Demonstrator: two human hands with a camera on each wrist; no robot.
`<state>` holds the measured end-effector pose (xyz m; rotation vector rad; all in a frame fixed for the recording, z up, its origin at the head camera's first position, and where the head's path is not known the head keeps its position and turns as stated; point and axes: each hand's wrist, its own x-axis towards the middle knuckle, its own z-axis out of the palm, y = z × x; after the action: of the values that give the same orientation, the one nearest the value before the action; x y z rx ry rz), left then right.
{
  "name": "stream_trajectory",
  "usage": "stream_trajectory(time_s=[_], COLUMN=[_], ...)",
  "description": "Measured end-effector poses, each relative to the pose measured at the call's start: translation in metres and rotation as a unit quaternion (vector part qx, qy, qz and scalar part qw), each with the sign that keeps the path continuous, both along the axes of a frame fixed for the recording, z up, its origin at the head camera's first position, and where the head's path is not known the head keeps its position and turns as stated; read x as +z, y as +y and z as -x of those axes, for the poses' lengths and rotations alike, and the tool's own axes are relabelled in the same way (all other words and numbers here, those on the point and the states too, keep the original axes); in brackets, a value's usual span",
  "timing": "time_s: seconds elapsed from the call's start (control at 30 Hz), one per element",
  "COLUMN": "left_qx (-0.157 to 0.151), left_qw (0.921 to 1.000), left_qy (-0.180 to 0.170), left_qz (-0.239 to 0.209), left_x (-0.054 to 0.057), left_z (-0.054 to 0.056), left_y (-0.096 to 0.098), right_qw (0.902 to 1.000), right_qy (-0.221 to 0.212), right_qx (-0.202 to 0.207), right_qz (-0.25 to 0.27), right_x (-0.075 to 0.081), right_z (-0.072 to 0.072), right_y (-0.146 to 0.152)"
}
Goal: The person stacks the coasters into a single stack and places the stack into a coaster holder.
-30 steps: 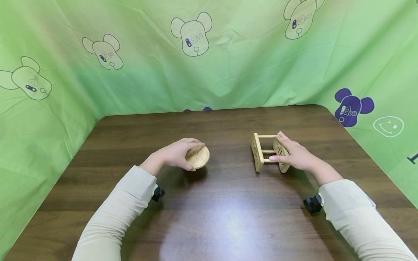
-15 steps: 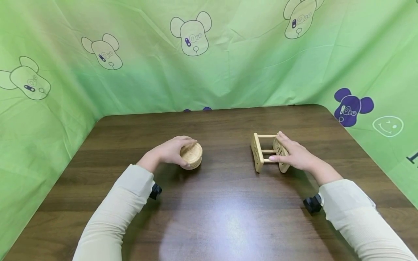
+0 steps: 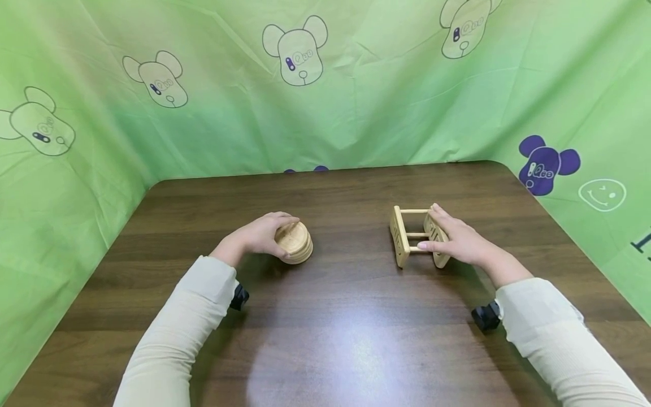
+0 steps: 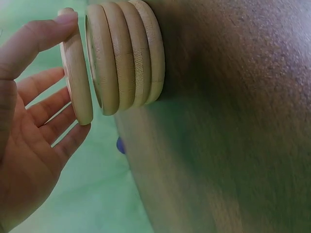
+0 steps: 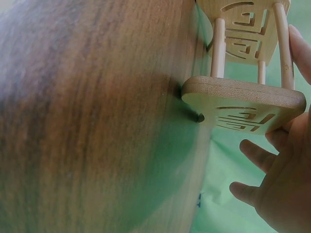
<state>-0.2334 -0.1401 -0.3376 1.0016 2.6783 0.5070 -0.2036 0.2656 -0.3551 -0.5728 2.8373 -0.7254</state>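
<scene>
My left hand (image 3: 256, 234) pinches a round wooden coaster (image 4: 77, 73) by its rim, thumb on one side and fingers on the other. In the left wrist view, a narrow gap parts this coaster from a stack of several matching coasters (image 4: 130, 58). That stack stands on the table, just under and to the right of the held piece in the head view. My right hand (image 3: 460, 240) grips the right end of a wooden coaster holder (image 3: 402, 240), its thumb at a rod. The holder has cut-out side panels joined by rods.
Dark wood-grain tabletop (image 3: 351, 305) lies under everything, with bright glare near the front. A green printed cloth (image 3: 356, 113) hangs behind the table and along both sides. A small black device (image 3: 485, 316) sits at the right wrist.
My left hand has shifted left with the coaster. The edges of the stacked coasters have come into view beneath it. My right hand and the holder have stayed in place.
</scene>
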Motion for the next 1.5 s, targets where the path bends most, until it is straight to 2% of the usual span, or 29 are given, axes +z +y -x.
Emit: stream_trajectory(time_s=[0.67, 1.5], left_qx=[0.0, -0.001], left_qw=[0.9999, 0.9998], left_qy=[-0.005, -0.009], left_qz=[0.011, 0.016], left_x=[-0.0075, -0.0071], left_z=[0.0039, 0.0049], left_y=[0.0008, 0.004], right_qw=[1.0, 0.9999], right_qy=[0.001, -0.001], right_qx=[-0.001, -0.002], right_qz=[0.001, 0.014], right_x=[-0.0013, -0.0007], right_z=[-0.001, -0.0018], right_y=[-0.0017, -0.0007])
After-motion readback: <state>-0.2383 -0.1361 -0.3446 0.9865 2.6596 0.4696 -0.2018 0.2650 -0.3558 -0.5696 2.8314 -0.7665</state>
